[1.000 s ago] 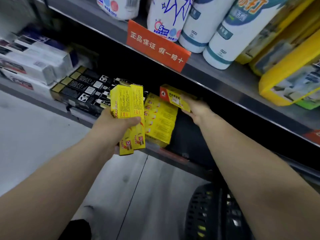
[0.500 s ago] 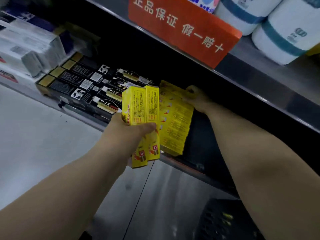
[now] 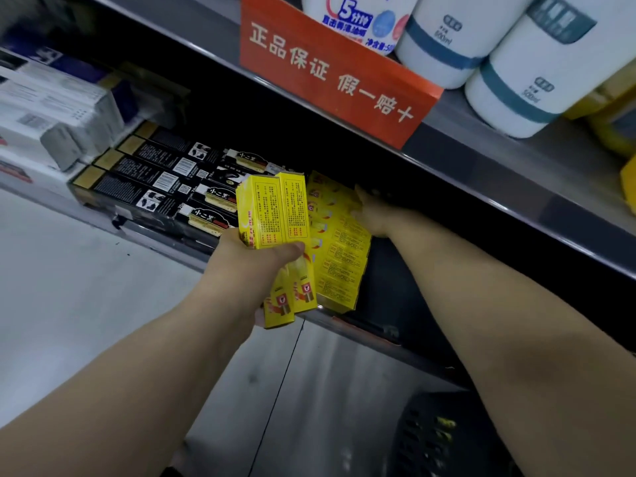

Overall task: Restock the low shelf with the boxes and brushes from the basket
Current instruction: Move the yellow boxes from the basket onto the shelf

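The right hand, which a second ago held one yellow box out in front of the shelving, has gone in over the back end of the stack of yellow boxes, and that box can no longer be told apart from the stack. Nearest, at the bottom right, the black perforated basket sits on the pale floor, partly behind the right forearm, with bits of yellow showing inside it. Above it the left hand grips two yellow boxes side by side, thumb laid across their fronts. They stand roughly upright, just in front of the low shelf and just left of the stack. The stack lies on the low shelf, its near end at the shelf's front lip. The right hand's fingers lie in the shadow under the upper shelf, so I cannot tell whether they are gripping a box or have let go. To the left of the stack, black boxes lie in rows on the same shelf. Further left are blurred white boxes. On the upper shelf's edge sits an orange sign with pale characters, and behind it stand white bottles with blue-green bands.
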`<state>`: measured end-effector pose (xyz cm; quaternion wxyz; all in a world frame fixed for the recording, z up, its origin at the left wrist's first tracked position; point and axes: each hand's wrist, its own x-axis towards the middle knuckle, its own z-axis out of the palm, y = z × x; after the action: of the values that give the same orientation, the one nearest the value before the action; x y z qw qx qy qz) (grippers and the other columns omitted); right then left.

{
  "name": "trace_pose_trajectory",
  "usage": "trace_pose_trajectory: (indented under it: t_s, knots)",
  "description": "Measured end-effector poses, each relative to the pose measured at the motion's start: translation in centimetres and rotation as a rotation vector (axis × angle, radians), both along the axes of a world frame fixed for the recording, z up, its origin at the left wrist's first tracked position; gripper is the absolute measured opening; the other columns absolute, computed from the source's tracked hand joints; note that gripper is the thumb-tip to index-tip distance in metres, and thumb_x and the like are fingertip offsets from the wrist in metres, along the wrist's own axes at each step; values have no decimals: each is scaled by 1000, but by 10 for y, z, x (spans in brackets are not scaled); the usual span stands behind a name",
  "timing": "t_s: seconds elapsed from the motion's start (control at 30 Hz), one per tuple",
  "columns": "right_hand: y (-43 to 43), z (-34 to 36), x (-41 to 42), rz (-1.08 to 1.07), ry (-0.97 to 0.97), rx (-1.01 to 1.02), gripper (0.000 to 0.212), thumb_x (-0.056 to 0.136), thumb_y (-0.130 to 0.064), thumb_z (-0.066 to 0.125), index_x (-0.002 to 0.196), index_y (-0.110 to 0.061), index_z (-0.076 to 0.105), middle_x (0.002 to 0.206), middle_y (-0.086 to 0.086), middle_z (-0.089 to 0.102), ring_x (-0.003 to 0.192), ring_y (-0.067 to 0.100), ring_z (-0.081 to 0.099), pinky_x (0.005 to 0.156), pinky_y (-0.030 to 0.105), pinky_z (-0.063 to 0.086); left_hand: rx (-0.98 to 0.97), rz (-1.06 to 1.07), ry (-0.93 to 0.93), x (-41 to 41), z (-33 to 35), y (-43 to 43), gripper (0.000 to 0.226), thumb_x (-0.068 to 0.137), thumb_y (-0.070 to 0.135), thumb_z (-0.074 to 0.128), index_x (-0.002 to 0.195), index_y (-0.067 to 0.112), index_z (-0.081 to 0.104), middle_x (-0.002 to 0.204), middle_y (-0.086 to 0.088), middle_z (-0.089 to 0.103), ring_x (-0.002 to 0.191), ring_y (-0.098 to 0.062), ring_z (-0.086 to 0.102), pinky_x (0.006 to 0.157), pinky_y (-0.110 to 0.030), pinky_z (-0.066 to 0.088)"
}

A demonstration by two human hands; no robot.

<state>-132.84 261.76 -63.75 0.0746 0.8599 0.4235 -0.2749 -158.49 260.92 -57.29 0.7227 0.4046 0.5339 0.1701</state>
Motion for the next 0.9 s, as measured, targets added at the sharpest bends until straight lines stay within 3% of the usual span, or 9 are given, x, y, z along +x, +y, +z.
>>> trace_pose_trajectory:
  t_s: [0.17, 0.27, 0.33, 0.4, 0.47, 0.57, 0.7, 0.8, 0.9]
  knots:
    - [-22, 67, -64, 313, 157, 214, 97, 81, -21, 72, 151, -21, 4, 155, 15, 13, 136, 26, 31, 103, 26, 33, -10, -74, 51, -6, 4, -1, 49, 74, 25, 77, 116, 16, 52, 103, -5, 66, 87, -29, 66, 64, -42, 55]
    - [-51, 97, -97, 555, 215, 347, 109, 72, -18, 78, 150, -25, 3, 157, 3, 6, 143, 20, 14, 113, 28, 21, 24, -186, 47, -7, 9, -4, 50, 72, 28, 78, 115, 16, 56, 99, -2, 69, 82, -21, 68, 54, -30, 52]
    - [-66, 108, -104, 625, 154, 385, 109, 71, -22, 79, 150, -23, 4, 158, -1, 3, 143, 19, 10, 114, 27, 16, 11, -247, 15, -8, 14, -5, 52, 69, 29, 79, 115, 16, 59, 98, -4, 71, 84, -22, 69, 63, -35, 56]
    - [-76, 118, -101, 582, 145, 457, 107, 66, -26, 83, 149, -15, 16, 154, 4, 18, 140, 15, 19, 114, 24, 17, -20, -307, -35, -12, 20, -5, 57, 61, 37, 80, 111, 16, 63, 94, -5, 74, 80, -23, 71, 64, -37, 57]
    - [-85, 127, -97, 543, 160, 534, 102, 59, -33, 86, 142, -14, 31, 134, 1, 36, 124, 7, 31, 107, 16, 25, -63, -385, -73, -18, 27, -5, 64, 49, 47, 77, 105, 18, 65, 84, -4, 75, 68, -21, 72, 52, -32, 55]
    - [-97, 132, -94, 585, 130, 568, 86, 58, -44, 83, 131, -20, 44, 113, -7, 36, 104, 2, 37, 89, 7, 32, -95, -490, -38, -25, 32, -6, 75, 38, 58, 76, 102, 20, 65, 85, -7, 75, 75, -29, 72, 66, -47, 58]
    - [-108, 119, -81, 572, -62, 430, 58, 70, -55, 70, 113, -20, 54, 102, -1, 49, 87, 14, 47, 73, 29, 43, -8, -209, 84, -34, 31, 6, 62, 63, 55, 74, 110, 18, 59, 96, -6, 71, 81, -27, 67, 61, -35, 51]
    - [-112, 101, -68, 338, -194, 81, 51, 82, -56, 59, 113, -18, 43, 99, 5, 58, 76, 19, 51, 60, 30, 37, 57, 86, 107, -39, 28, 19, 63, 73, 48, 74, 124, 20, 51, 109, -4, 62, 98, -25, 59, 78, -40, 50]
    - [-109, 78, -70, 243, -183, -50, 54, 88, -52, 53, 123, -14, 39, 103, 9, 60, 80, 23, 55, 59, 31, 41, 113, 107, 77, -41, 27, 21, 58, 76, 46, 72, 124, 20, 53, 105, -2, 62, 94, -23, 58, 76, -37, 47]
